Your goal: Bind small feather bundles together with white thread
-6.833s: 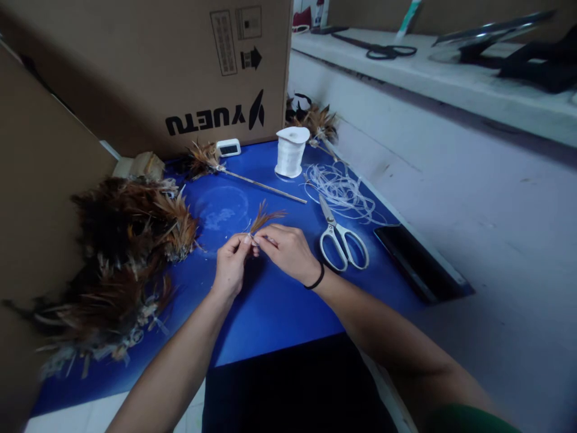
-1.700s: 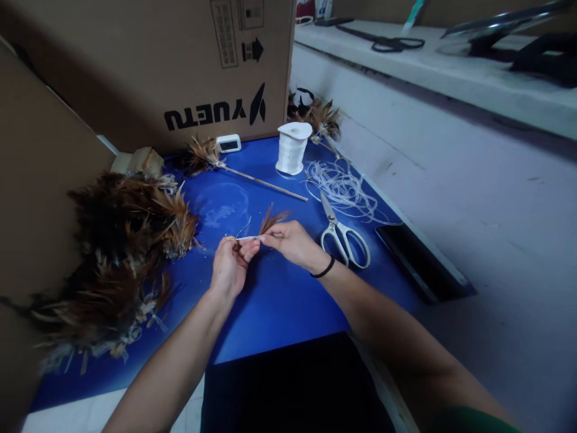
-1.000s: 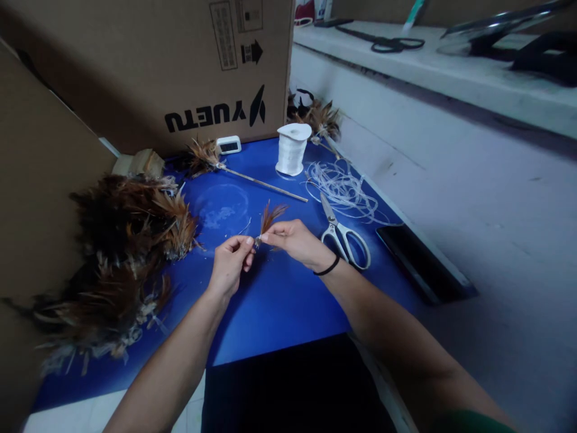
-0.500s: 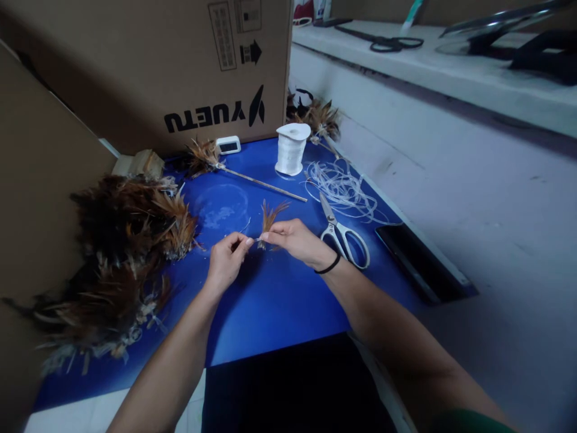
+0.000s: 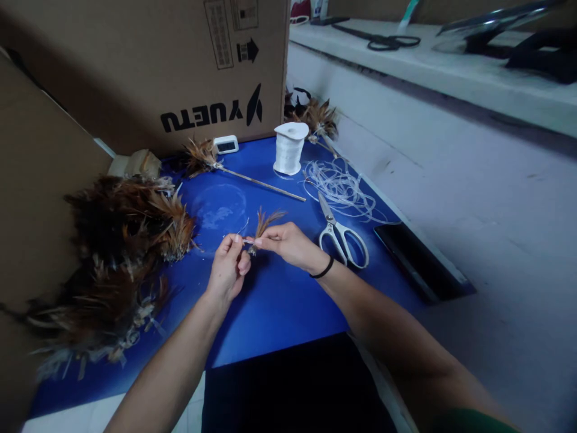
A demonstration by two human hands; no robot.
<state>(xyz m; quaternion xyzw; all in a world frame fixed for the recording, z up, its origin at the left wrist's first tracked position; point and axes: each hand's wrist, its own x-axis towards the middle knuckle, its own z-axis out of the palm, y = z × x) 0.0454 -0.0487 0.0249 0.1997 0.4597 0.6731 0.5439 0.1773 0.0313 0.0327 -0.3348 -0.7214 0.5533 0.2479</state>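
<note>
Between my hands, above the blue table (image 5: 265, 325), is a small bunch of brown feathers (image 5: 264, 224) with its tips pointing up and to the right. My right hand (image 5: 288, 243) pinches the bunch near its quill ends. My left hand (image 5: 228, 264) is closed, thumb against index finger, on a thin whitish ribbon (image 5: 248, 242) that runs to the bunch. A loose end of the ribbon sticks up behind the left fingers. To the right of my right hand lie scissors (image 5: 345, 242) with white handles, their blades almost together.
Large feather bunches (image 5: 130, 222) are heaped at the left. Behind my hands lie a feather-tipped stick (image 5: 265, 184), a white ribbon spool (image 5: 288, 153), a tangle of clear ribbon (image 5: 338, 186) and a small white display (image 5: 225, 144). A phone (image 5: 419, 261) rests by the wall; a cardboard box (image 5: 189, 72) stands behind.
Both hands have shifted slightly, the right one leftward with the feathers. The bunch leans further right. My left hand has turned, and its lower fingers now show curled.
</note>
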